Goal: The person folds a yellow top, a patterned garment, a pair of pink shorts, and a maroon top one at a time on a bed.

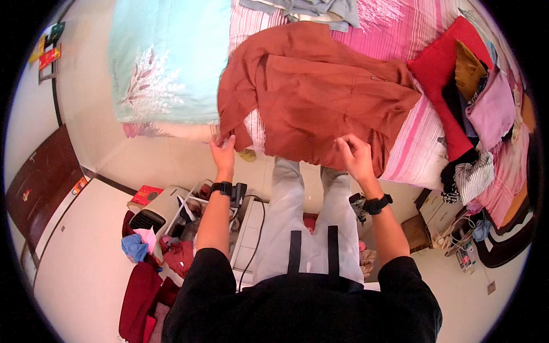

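A rust-brown long-sleeved garment lies spread over the near edge of the bed, its lower hem hanging in front of my legs. My left hand is at the end of its left-side sleeve, thumb and fingers around the cloth's edge. Over the lower part of the garment is my right hand, fingers curled and thumb near the index finger. Whether cloth is pinched between them is hidden. The other sleeve runs toward the right, where a small button-like detail shows.
A pale turquoise floral cloth covers the bed's left part. Grey folded clothes lie at the back. Right of the garment are a red cushion and heaped clothes. Low at left, a cluttered container stands near dark red clothes.
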A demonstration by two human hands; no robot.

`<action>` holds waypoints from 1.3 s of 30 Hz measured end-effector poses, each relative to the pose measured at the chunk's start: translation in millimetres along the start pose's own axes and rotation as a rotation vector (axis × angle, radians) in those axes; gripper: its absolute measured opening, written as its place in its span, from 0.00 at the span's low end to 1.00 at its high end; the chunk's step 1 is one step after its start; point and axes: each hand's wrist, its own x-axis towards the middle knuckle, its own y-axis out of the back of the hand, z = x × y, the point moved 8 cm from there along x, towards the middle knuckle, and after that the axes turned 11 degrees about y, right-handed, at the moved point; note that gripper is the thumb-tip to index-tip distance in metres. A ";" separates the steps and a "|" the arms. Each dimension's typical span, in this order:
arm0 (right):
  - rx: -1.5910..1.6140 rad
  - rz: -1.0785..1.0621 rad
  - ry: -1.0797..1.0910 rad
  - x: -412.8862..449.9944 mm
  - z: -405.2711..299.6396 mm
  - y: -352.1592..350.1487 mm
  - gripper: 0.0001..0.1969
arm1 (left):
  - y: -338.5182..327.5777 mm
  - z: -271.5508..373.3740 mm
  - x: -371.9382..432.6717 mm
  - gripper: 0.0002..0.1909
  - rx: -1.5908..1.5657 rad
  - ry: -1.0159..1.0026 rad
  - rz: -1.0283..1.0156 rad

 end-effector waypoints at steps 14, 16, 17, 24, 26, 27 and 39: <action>-0.057 -0.180 0.070 18.6 -35.2 -63.6 0.07 | 79.0 131.3 -40.4 0.07 -0.235 -0.221 0.123; -0.081 -0.188 0.108 21.4 -40.5 -69.4 0.07 | 91.4 150.9 -43.6 0.07 -0.325 -0.351 0.161; -0.049 -0.196 0.081 22.4 -42.1 -75.1 0.07 | 98.4 160.1 -44.3 0.07 -0.327 -0.438 0.194; 0.005 -0.245 0.053 23.2 -33.6 -99.8 0.07 | 82.4 106.9 41.3 0.10 -0.959 0.005 -0.022; -0.033 -0.252 0.095 25.0 -37.0 -103.4 0.07 | 75.3 85.4 71.8 0.11 -1.094 0.061 -0.098; -0.067 -0.260 0.136 25.7 -40.1 -104.7 0.07 | 70.7 73.3 86.5 0.11 -1.223 0.116 -0.174; -0.096 -0.208 0.041 24.0 -27.3 -78.7 0.08 | 131.6 112.5 126.0 0.09 -1.005 -0.018 -0.212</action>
